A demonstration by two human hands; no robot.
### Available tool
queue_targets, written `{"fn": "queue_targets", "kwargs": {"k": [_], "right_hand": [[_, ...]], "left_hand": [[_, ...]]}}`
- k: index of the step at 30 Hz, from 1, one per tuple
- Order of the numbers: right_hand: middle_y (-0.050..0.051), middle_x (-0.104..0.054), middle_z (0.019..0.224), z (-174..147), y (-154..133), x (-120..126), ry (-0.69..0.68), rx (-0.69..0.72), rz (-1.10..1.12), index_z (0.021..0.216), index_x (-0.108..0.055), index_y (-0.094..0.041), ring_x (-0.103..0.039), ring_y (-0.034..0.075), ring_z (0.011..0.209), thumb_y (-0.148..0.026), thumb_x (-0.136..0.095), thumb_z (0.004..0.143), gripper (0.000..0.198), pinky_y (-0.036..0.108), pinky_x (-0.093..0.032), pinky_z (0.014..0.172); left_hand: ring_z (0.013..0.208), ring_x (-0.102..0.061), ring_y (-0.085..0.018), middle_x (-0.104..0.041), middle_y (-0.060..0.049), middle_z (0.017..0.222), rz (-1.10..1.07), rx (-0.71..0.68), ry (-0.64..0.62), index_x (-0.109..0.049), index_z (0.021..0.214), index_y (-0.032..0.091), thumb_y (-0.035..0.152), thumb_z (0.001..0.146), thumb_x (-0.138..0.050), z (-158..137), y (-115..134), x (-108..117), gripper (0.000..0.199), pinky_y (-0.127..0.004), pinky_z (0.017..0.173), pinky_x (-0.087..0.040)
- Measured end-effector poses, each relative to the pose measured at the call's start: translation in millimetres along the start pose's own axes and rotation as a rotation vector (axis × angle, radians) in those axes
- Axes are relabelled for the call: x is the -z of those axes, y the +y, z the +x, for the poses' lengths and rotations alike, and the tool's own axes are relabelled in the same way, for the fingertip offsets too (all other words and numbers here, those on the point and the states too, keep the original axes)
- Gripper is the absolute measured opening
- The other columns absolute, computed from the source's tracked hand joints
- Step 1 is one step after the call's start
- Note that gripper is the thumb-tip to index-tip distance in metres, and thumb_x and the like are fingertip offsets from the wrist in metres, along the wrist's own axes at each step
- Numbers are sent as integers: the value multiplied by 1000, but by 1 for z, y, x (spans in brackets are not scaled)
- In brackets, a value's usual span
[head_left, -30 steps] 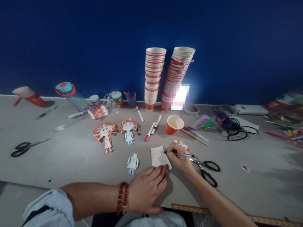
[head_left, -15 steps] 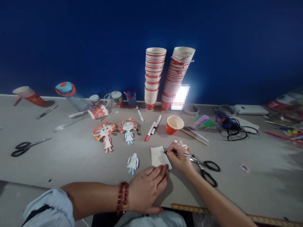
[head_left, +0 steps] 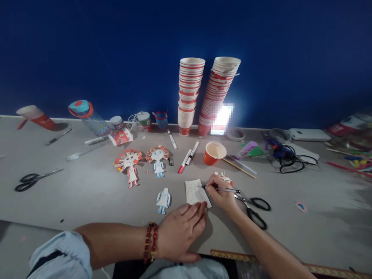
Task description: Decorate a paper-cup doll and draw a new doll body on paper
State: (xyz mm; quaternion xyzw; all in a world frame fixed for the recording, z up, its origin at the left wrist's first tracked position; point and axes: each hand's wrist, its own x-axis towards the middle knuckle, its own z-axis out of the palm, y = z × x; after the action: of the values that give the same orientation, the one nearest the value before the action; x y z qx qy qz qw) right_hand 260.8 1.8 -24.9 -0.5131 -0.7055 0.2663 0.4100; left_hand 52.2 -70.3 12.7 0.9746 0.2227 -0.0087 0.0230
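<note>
A small white piece of paper (head_left: 193,193) with thin drawn lines lies in front of me. My left hand (head_left: 183,232) rests flat with its fingertips on the paper's lower edge. In my right hand (head_left: 221,192) is a pen (head_left: 229,190), its tip at the paper's upper right part. Beside the paper, to the left, lies a paper doll body (head_left: 163,200) with blue outlines. Two paper dolls with fringed round heads, one red-edged (head_left: 131,174) and one blue-edged (head_left: 158,167), lie farther back. Black-handled scissors (head_left: 252,207) lie partly behind my right wrist.
Two tall stacks of paper cups (head_left: 187,100) stand against the blue wall. An orange paper cup (head_left: 211,158), markers (head_left: 184,161) and a glue gun (head_left: 276,149) with its cord lie nearer. At left are more scissors (head_left: 31,180) and a water bottle (head_left: 88,118).
Hardly anything differs. Both hands, the pen and the paper keep their places, and the whole view has shifted very slightly.
</note>
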Motion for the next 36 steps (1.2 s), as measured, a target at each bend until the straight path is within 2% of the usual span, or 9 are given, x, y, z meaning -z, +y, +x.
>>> {"fn": "queue_targets", "kwargs": {"k": [36], "right_hand": [[-4,-46,53,1,-3,2,19,-14,33,58,-44,-23,-41,14,53,-16,-49,74,17,28,-31,53]], "left_hand": [[140,-32,-36,-23,-29,157,-16,3,-15,-33,144,0,69,88,-48,0,0,1,90,-41,111,-22]]}}
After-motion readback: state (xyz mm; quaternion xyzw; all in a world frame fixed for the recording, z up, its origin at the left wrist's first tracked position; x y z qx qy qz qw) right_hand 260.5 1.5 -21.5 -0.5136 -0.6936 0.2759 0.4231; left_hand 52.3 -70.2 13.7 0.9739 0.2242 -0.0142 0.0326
